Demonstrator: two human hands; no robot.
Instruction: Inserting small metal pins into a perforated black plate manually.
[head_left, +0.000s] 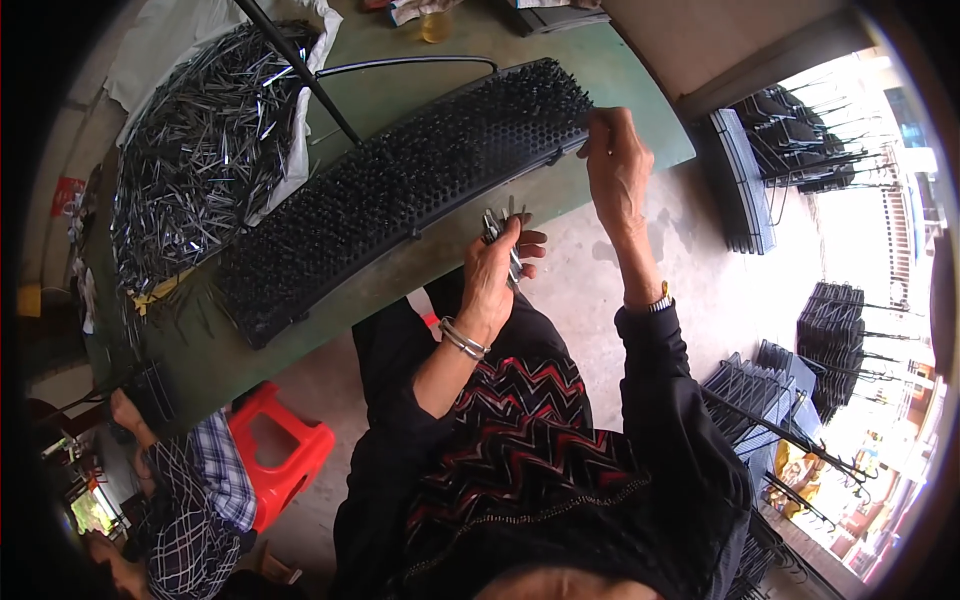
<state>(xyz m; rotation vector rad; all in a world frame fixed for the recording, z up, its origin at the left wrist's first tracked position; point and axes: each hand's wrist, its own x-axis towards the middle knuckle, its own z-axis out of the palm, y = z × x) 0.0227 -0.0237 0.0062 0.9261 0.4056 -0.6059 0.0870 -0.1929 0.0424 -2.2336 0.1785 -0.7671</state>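
Note:
A long black perforated panel [525, 148] lies slantwise on the green table [350, 310], most of its holes filled with thin dark upright pieces. My left hand [485, 285] is closed around a small bunch of shiny dark strips [493, 225], just in front of the panel's near edge, with some fingers loosely extended. My right hand [618, 170] is at the panel's right end, its fingertips pinched together by the holes there. Whatever sits between those fingertips is too small to make out.
A white-lined sack [322, 60] at the left holds a big heap of similar strips [200, 160]. A dark rod [300, 65] crosses above the panel. A red stool [285, 450] and another person [195, 500] are at lower left. Stacked black racks [830, 345] stand at right.

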